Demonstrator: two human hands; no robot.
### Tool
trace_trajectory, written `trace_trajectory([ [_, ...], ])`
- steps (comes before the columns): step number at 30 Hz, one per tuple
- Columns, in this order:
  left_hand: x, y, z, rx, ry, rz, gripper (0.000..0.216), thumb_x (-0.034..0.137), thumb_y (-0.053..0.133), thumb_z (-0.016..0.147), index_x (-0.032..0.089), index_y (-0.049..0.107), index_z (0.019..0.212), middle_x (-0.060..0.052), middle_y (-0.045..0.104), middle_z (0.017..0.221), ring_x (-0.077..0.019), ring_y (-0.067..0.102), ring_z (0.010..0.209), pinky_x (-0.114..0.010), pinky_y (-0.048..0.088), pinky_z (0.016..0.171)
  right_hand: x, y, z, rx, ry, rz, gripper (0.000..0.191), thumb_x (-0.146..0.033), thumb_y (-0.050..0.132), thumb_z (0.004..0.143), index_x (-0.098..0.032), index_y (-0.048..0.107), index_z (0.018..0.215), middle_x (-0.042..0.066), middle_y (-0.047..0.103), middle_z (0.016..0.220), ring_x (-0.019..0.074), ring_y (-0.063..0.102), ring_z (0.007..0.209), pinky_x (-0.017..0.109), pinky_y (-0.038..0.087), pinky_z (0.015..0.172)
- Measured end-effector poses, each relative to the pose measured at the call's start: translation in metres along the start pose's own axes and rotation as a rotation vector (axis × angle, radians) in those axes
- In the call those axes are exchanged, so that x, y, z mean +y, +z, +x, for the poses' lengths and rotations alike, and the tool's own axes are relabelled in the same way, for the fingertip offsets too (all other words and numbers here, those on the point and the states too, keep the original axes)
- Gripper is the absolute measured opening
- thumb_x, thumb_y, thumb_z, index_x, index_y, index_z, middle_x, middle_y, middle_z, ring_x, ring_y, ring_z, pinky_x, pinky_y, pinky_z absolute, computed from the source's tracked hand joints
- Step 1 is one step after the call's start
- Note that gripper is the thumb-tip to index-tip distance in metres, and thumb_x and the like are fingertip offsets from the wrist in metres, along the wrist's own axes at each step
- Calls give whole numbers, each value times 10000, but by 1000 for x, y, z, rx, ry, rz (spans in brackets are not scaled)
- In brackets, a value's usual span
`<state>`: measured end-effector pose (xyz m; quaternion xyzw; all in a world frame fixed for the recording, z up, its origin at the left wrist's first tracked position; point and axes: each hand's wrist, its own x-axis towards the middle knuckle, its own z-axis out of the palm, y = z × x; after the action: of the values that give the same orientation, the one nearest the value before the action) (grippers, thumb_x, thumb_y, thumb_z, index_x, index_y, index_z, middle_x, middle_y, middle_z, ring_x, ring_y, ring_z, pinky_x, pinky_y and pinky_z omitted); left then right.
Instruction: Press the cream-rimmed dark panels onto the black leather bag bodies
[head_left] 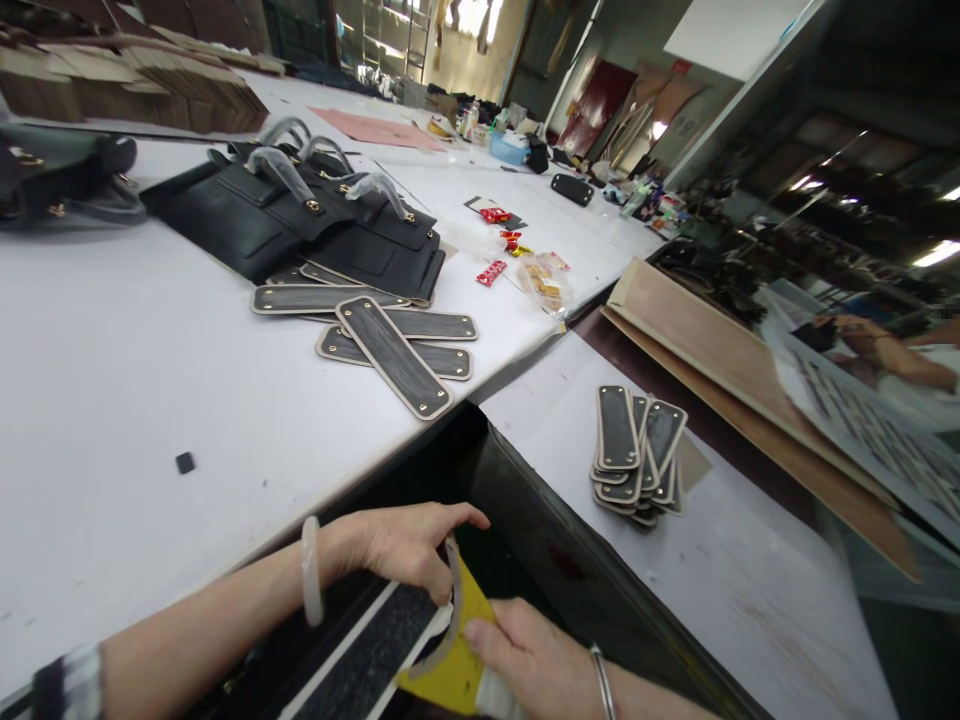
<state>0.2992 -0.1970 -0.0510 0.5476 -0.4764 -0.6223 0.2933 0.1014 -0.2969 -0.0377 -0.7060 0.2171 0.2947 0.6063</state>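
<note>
The strip (pixel 452 590), a long curved piece with a pale edge, sits at the bottom centre of the frame, pinched between both hands over a yellow sheet (pixel 457 660). The left hand (pixel 409 548) closes thumb and fingers on the strip's upper end; a pale bangle (pixel 310 570) rides that wrist. The right hand (pixel 525 655) presses its thumb on the yellow sheet just beside the strip's lower end, and a thin bracelet (pixel 602 680) shows at its wrist. Whether the strip is being peeled from the sheet or laid onto it cannot be told; it reads as a backing-and-strip step about halfway along its length. The next move seems to call for a steady pull along the curve with the sheet held flat, so the edge does not crease.

Above centre on the white table (pixel 112 400) lie several flat dark plates (pixel 390 352) with gold rivets, fanned out in front of black handbags (pixel 300 215). A second pile of plates (pixel 637 455) sits right of centre on a lower surface. Wrapped sweets (pixel 517 255) lie further up.
</note>
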Motion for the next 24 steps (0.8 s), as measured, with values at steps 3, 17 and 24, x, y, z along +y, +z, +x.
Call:
trace_trajectory([
  [3,-2,1,1,-3,1,-29,882,145,686,537,190,413,1374,-9,690,887,-241,651,797,-246,501,595,-2,0,0,0,11,-11,646,-713,414,864,-129,673,961,76,668,874,160,585,730,224,455,668],
  [17,-6,8,1,69,37,-384,892,42,583,486,224,356,1329,40,593,862,-163,573,720,-223,427,548,1,21,6,115,11,144,832,-887,379,710,-108,637,850,57,597,665,98,522,473,175,384,414],
  [24,-10,13,4,181,82,-468,865,63,541,478,216,374,1313,50,610,764,-148,531,671,-229,397,552,3,36,12,146,72,231,744,-864,380,689,-142,539,776,-5,488,486,107,469,314,169,316,277],
])
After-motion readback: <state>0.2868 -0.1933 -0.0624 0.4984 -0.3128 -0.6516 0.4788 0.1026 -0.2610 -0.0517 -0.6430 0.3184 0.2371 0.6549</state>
